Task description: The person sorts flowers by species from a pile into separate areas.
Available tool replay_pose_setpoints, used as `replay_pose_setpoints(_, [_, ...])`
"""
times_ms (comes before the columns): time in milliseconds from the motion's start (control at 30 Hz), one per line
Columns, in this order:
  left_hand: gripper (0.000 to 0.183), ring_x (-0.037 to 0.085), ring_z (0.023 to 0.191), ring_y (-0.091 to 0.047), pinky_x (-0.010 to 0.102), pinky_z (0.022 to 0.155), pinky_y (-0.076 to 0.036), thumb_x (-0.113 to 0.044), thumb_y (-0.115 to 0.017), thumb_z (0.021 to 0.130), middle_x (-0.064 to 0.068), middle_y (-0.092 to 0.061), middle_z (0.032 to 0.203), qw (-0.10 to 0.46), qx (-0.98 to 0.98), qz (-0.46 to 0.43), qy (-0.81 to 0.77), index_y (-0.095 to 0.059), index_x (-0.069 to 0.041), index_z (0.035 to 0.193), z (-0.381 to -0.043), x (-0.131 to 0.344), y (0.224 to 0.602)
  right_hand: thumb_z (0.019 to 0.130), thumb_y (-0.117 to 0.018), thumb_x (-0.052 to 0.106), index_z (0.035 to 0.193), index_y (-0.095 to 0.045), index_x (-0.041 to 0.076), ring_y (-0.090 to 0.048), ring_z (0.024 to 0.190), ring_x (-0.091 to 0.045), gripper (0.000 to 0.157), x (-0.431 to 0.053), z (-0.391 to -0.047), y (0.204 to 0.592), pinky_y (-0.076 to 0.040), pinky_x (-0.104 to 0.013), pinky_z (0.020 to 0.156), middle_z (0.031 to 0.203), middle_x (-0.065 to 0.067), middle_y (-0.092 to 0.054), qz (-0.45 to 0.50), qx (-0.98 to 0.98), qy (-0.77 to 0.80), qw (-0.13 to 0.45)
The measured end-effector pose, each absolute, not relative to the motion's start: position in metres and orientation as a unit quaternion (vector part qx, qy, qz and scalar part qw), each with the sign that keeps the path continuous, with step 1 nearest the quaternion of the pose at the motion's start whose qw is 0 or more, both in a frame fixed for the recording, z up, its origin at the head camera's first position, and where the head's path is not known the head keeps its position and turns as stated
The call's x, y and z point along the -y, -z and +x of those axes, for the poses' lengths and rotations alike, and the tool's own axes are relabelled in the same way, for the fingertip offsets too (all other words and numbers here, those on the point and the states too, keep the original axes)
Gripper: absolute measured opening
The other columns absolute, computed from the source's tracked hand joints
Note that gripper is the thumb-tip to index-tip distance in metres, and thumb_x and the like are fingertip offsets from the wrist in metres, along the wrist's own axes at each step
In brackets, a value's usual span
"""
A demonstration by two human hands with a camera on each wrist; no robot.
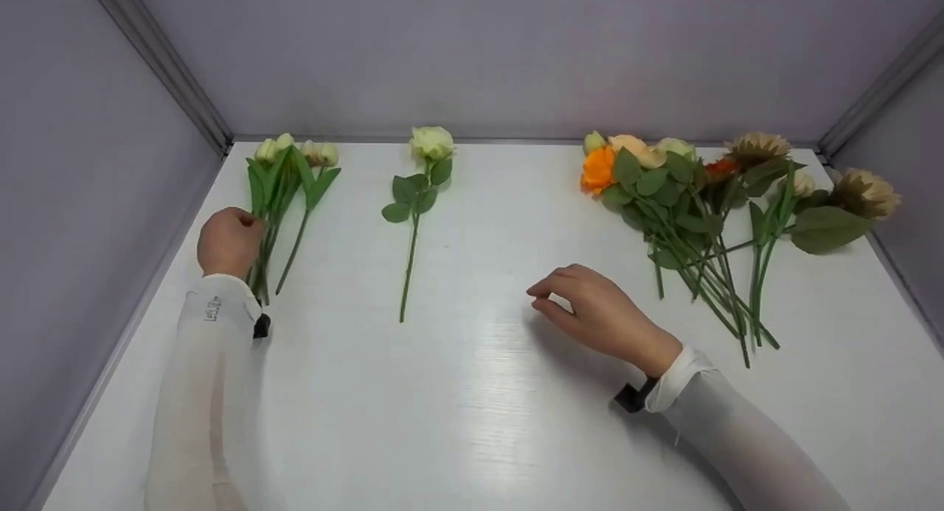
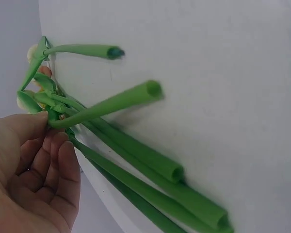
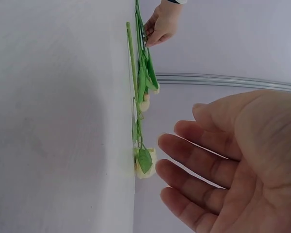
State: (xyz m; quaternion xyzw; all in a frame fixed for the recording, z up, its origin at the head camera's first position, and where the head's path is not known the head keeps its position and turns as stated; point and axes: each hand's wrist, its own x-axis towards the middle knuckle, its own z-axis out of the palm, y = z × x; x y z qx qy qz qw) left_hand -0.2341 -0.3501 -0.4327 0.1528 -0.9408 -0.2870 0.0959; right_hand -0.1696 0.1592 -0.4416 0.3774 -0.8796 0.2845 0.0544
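At the left of the table, my left hand (image 1: 230,242) is at a bunch of pale tulips (image 1: 276,175). In the left wrist view, thumb and fingertips pinch a green tulip stem (image 2: 114,104) just below its leaves. Several other tulip stems (image 2: 150,155) lie around it, and the tulip heads are partly hidden. Over the middle right of the table hovers my right hand (image 1: 601,315), holding nothing. Its fingers (image 3: 199,155) are relaxed and slightly bent. Between the hands, a white rose (image 1: 433,142) lies with its stem toward me.
On the right lies a pile of mixed flowers: an orange flower (image 1: 598,169), green leaves (image 1: 667,183), and beige sunflower-like heads (image 1: 864,194), with crossed stems. Grey-white panels (image 1: 516,61) enclose the white table (image 1: 413,408) at the back and sides.
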Motion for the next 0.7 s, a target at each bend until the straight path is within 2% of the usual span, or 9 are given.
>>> replay_pose_setpoints(300, [0.038,0.034,0.086,-0.056,0.047,0.07,-0.045,-0.028,-0.05,0.096,0.021,-0.059,0.106,0.094,0.94,0.163,0.285,-0.058,0.002,0.118,-0.232,0.35,0.429,0.091,-0.061,0.024,0.105,-0.069,0.011,-0.059,0.093,-0.024,0.021,-0.159,-0.171,0.441,-0.046,-0.034,0.08,0.096,0.01,-0.063,0.367,0.887,-0.279,0.032])
replay_pose_setpoints(533, [0.044,0.034,0.094,-0.054,0.049,0.077,-0.044,-0.032,-0.053,0.094,0.02,-0.057,0.111,0.127,0.937,0.147,0.291,-0.055,0.001,0.123,-0.241,0.336,0.423,0.091,-0.06,0.024,0.106,-0.07,0.012,-0.06,0.093,-0.025,0.021,-0.165,-0.178,0.446,-0.046,-0.036,0.08,0.095,0.011,-0.063,0.346,0.893,-0.287,0.022])
replay_pose_setpoints(700, [0.046,0.036,0.104,-0.05,0.05,0.085,-0.04,-0.035,-0.054,0.094,0.019,-0.053,0.115,0.145,0.941,0.106,0.287,-0.055,-0.001,0.125,-0.251,0.315,0.419,0.092,-0.059,0.027,0.107,-0.069,0.012,-0.059,0.096,-0.02,0.024,-0.173,-0.184,0.447,-0.045,-0.039,0.083,0.097,0.009,-0.064,0.298,0.908,-0.294,-0.009])
